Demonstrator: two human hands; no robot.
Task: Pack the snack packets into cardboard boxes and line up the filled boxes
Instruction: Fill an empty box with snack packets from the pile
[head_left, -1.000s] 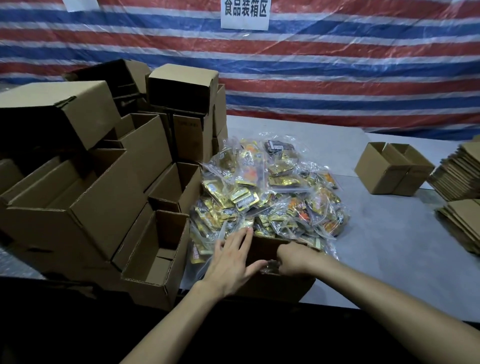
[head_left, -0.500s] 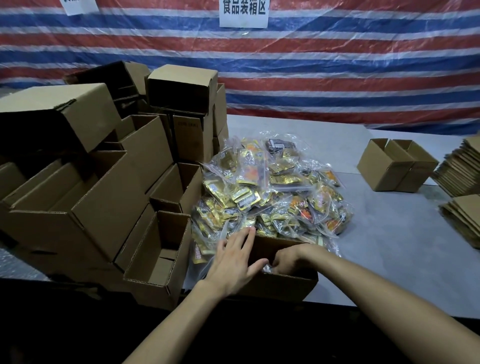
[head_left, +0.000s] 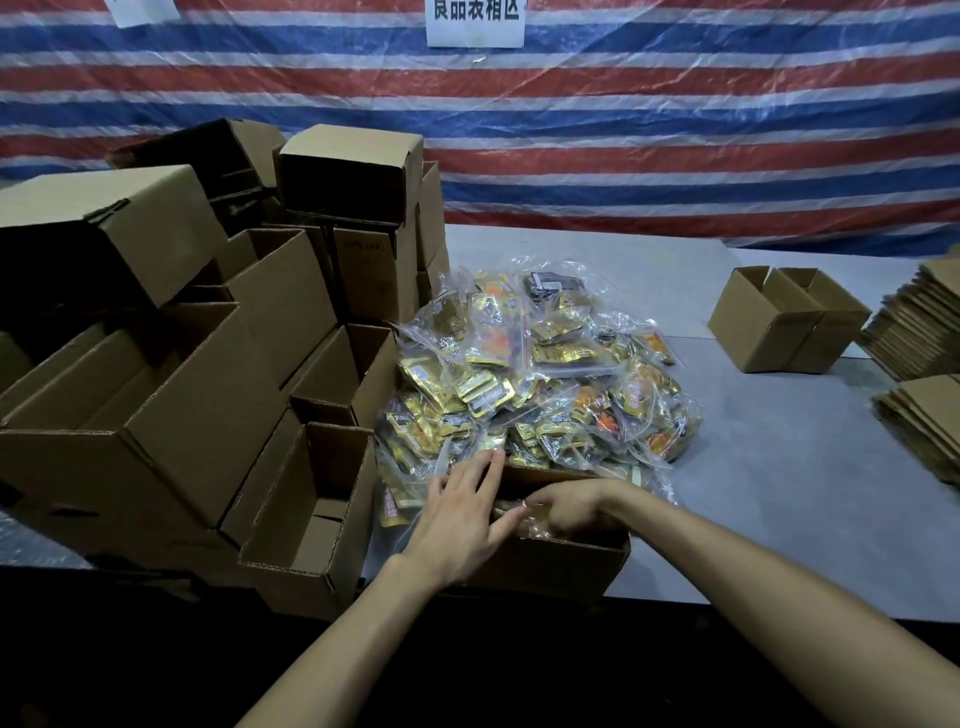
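Observation:
A heap of clear bags with gold and orange snack packets (head_left: 540, 379) lies mid-table. In front of it stands an open cardboard box (head_left: 550, 569) at the table's near edge. My left hand (head_left: 460, 512) lies flat with straight fingers over the box's left side, its fingertips touching the heap's edge. My right hand (head_left: 569, 506) reaches down into the box with fingers curled onto the packets inside; whether it grips one is hidden.
Several empty open cardboard boxes (head_left: 306, 519) are stacked at the left. Two open-flapped boxes (head_left: 779, 327) stand side by side at the back right. Flattened cartons (head_left: 919, 415) are piled at the right edge. A striped tarp (head_left: 675, 130) hangs behind the grey table (head_left: 779, 493).
My right hand has sunk deeper into the box. My left hand has stayed on the box's left side with its fingers spread.

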